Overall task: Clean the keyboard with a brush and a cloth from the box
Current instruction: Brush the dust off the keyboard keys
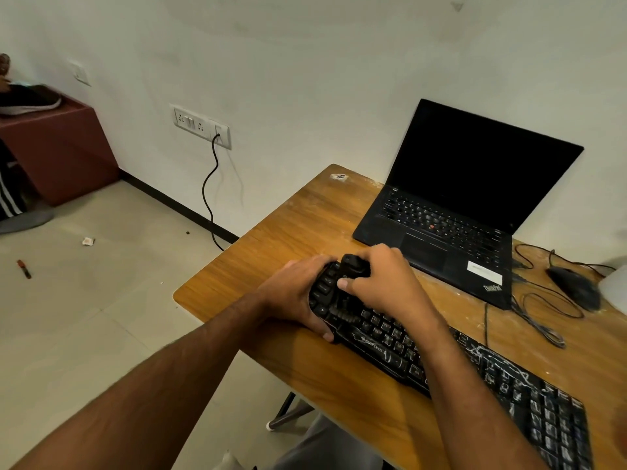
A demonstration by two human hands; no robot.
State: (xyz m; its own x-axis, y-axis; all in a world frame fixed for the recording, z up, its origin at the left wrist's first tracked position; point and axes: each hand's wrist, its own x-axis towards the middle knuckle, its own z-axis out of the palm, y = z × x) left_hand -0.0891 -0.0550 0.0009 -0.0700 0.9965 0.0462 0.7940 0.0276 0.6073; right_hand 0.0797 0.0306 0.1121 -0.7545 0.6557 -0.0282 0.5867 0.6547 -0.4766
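A black keyboard (pixel 481 374) with white markings lies diagonally across the wooden table (pixel 271 252). My left hand (pixel 291 293) grips the keyboard's far left end, thumb under the front edge. My right hand (pixel 383 279) is closed around a black brush (pixel 353 266), whose dark bristles press onto the keys near that left end. No cloth and no box are in view.
An open black laptop (pixel 451 205) stands at the back of the table. A black mouse (pixel 573 286) with a looped cable lies to its right. A wall socket (pixel 203 127) with a hanging black cord is on the left wall, and a brown block (pixel 61 147) stands far left on the floor.
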